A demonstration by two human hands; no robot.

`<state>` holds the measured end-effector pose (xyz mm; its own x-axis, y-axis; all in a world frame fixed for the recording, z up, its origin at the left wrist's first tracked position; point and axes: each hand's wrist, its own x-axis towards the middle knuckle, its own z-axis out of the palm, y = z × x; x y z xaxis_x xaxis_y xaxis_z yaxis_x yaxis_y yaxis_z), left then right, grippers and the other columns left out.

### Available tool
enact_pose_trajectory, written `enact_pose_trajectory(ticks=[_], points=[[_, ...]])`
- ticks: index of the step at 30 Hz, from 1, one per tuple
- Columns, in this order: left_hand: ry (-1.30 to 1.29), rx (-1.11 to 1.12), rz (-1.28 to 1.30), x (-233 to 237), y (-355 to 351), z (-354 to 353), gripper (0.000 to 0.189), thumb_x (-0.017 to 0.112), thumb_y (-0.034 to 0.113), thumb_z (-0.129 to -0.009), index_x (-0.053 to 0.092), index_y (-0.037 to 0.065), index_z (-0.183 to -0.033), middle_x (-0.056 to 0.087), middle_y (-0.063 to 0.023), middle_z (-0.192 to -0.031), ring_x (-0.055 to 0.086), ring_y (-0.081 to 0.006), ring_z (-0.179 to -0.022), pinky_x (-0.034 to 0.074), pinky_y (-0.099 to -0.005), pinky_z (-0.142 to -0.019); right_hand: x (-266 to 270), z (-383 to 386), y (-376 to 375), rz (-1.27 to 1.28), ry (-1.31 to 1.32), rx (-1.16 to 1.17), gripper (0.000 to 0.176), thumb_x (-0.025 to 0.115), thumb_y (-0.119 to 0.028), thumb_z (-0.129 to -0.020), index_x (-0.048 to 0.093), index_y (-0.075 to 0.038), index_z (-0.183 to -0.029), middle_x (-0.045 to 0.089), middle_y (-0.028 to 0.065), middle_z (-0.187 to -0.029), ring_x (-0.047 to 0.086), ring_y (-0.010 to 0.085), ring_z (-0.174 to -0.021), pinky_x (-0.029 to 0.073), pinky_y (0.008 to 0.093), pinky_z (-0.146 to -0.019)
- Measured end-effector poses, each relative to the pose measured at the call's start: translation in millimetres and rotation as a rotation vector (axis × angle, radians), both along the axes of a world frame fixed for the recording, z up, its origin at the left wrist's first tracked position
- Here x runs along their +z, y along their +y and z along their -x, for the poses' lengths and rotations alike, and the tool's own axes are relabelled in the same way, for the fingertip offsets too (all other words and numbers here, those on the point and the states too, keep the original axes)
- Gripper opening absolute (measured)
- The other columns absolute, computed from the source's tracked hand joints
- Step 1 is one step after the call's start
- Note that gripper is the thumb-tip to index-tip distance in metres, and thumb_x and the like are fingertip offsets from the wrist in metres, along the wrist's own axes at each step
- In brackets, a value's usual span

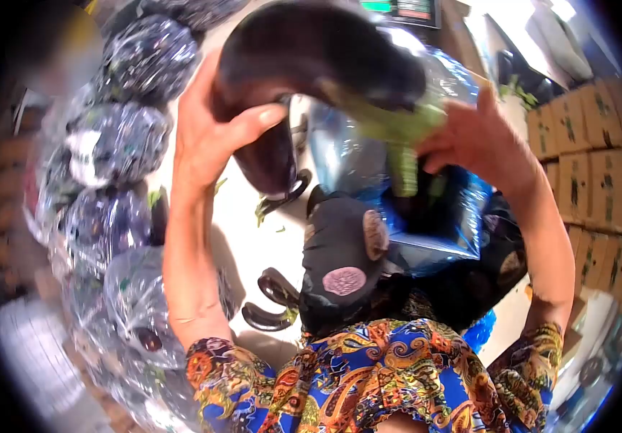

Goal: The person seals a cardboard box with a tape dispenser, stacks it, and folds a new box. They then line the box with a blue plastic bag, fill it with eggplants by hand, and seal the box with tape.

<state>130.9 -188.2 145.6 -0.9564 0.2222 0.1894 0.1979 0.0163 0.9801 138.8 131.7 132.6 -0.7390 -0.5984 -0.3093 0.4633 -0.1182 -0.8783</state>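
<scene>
A large dark purple eggplant [311, 54], strongly curved, is held up close to the camera. My left hand [206, 133] wraps around its body on the left, thumb across the front. My right hand [477, 141] is at the other end, slightly blurred, with curled fingers against the green cap and stem [404, 133]. Below it, a clear-blue plastic bag [433, 249] stands open by my knees, with dark contents I cannot make out clearly. Small curved eggplants [275, 289] lie on the pale floor to the left of my dark patterned trouser leg [340, 252].
Filled clear bags of eggplants [120, 141] are piled along the left side. Stacked cardboard boxes [592, 137] stand at the right. A device with a lit display [404, 9] is at the top edge. Leaf scraps [516, 90] lie at the upper right.
</scene>
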Motion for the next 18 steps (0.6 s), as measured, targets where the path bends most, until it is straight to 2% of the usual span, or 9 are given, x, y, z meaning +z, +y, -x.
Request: enact_pose_trajectory(ticks=[3,4,6,7,8,10,12,14,18], points=[[0.294,-0.145,0.212,26.5,70.6,15.4,0.068,0.077,0.001,-0.062,0.052,0.004,-0.125,0.061,-0.0082,-0.116,0.063,-0.0211,-0.098,0.050,-0.0345,-0.089,39.6,-3.1,-0.1,0.254,0.082,0.023,0.099,0.021,-0.079,-0.086,0.049,0.003,-0.133,0.064,0.0191,-0.118,0.065,0.0251,-0.102,0.053,0.0348,-0.085],[0.534,-0.174,0.315,27.2,87.7,18.8,0.072,0.078,-0.002,-0.058,0.052,0.006,-0.124,0.060,-0.0079,-0.116,0.062,-0.0226,-0.102,0.049,-0.0342,-0.090,38.7,-14.5,12.3,0.238,0.044,-0.013,0.095,0.043,-0.077,-0.083,0.047,0.004,-0.134,0.064,0.0205,-0.115,0.066,0.0249,-0.096,0.053,0.0330,-0.086],[0.939,-0.215,0.368,22.4,114.5,26.5,0.075,0.081,-0.004,-0.053,0.054,0.009,-0.122,0.058,-0.0102,-0.117,0.058,-0.0290,-0.110,0.048,-0.0350,-0.093,56.6,-26.2,27.3,-0.051,0.197,-0.037,0.093,0.059,-0.066,-0.074,0.046,0.004,-0.135,0.064,0.0192,-0.112,0.066,0.0253,-0.092,0.052,0.0329,-0.086],[0.924,-0.230,0.360,9.1,123.5,27.4,0.082,0.082,-0.004,-0.052,0.052,0.012,-0.127,0.057,-0.0123,-0.120,0.057,-0.0328,-0.109,0.047,-0.0388,-0.095,64.5,-31.8,30.6,-0.199,0.268,-0.042,0.094,0.068,-0.060,-0.070,0.045,0.004,-0.135,0.064,0.0185,-0.110,0.067,0.0255,-0.089,0.052,0.0329,-0.087],[0.898,-0.217,0.345,3.3,127.9,24.7,0.085,0.085,0.002,-0.053,0.050,0.013,-0.130,0.056,-0.0126,-0.120,0.056,-0.0338,-0.110,0.046,-0.0421,-0.096,68.9,-42.3,30.1,-0.286,0.076,-0.190,0.097,0.075,-0.039,-0.057,0.042,0.004,-0.137,0.062,0.0156,-0.108,0.066,0.0252,-0.090,0.051,0.0329,-0.086],[0.802,-0.214,0.408,-11.4,127.1,23.4,0.096,0.085,0.003,-0.057,0.041,0.019,-0.141,0.056,-0.0144,-0.123,0.056,-0.0337,-0.113,0.044,-0.0427,-0.100,52.1,-57.3,45.1,-0.479,0.274,-0.215,0.099,0.080,-0.035,-0.058,0.038,-0.008,-0.144,0.060,0.0159,-0.117,0.062,0.0282,-0.102,0.048,0.0341,-0.092],[0.281,-0.263,0.395,-30.4,113.7,23.0,0.064,0.076,0.015,-0.076,0.051,0.012,-0.135,0.061,-0.0126,-0.123,0.057,-0.0261,-0.115,0.045,-0.0381,-0.099,34.3,-72.0,49.3,-0.654,0.528,-0.136,0.102,0.084,-0.034,-0.063,0.031,-0.019,-0.148,0.056,0.0175,-0.126,0.057,0.0302,-0.113,0.044,0.0394,-0.099],[-0.077,-0.134,0.356,-67.2,99.5,25.7,0.045,0.071,0.013,-0.078,0.060,0.008,-0.121,0.066,-0.0140,-0.110,0.065,-0.0246,-0.098,0.050,-0.0336,-0.088,24.6,-75.4,44.8,-0.868,0.558,-0.064,0.104,0.083,-0.032,-0.066,0.024,-0.012,-0.149,0.062,0.0212,-0.115,0.062,0.0331,-0.107,0.045,0.0388,-0.097],[-0.077,0.067,0.369,-140.4,66.5,19.9,0.032,0.067,0.012,-0.082,0.064,0.006,-0.114,0.069,-0.0119,-0.099,0.065,-0.0186,-0.089,0.051,-0.0314,-0.082,-13.5,-55.4,14.2,-1.001,0.443,-0.047,0.104,0.080,-0.038,-0.069,0.023,0.002,-0.146,0.063,0.0319,-0.107,0.065,0.0412,-0.098,0.049,0.0392,-0.092]])
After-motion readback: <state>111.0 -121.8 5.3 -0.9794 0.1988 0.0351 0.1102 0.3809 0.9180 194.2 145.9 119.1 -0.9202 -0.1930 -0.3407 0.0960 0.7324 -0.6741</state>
